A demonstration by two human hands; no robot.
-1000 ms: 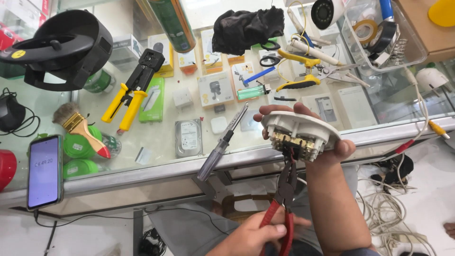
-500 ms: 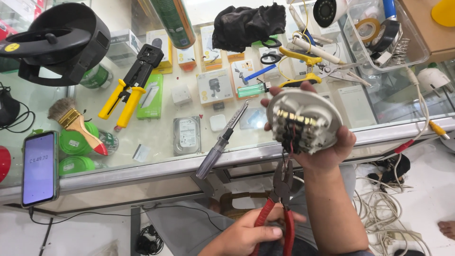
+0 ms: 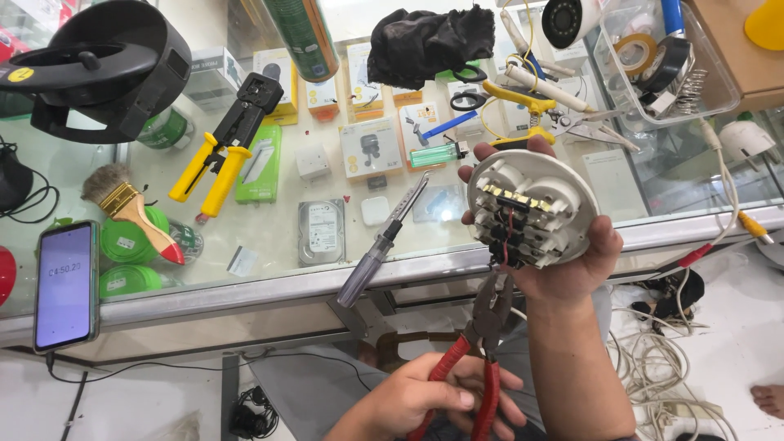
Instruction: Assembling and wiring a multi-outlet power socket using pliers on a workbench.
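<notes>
The right hand (image 3: 572, 269) has lifted the round white device (image 3: 532, 210) a bit higher since a sec ago and turned its open back more toward the camera, so the black terminal block and small wires inside show better now. It is held up in the air, just above the metal edge of the glass counter (image 3: 269, 286), fingers wrapped around the rim from behind and below. The left hand (image 3: 425, 396) stays low, closed around the red handles of the pliers (image 3: 482, 351); the handles look nearly together, w/ the dark nose pointing up and touching the lower edge of the device, approx at the wires. If the nose pinches a wire, I cannot tell. My guess: the device was turned to give the pliers better access to the wiring. The screwdriver (image 3: 382, 242) lies on the counter, untouched, same place as before.
</notes>
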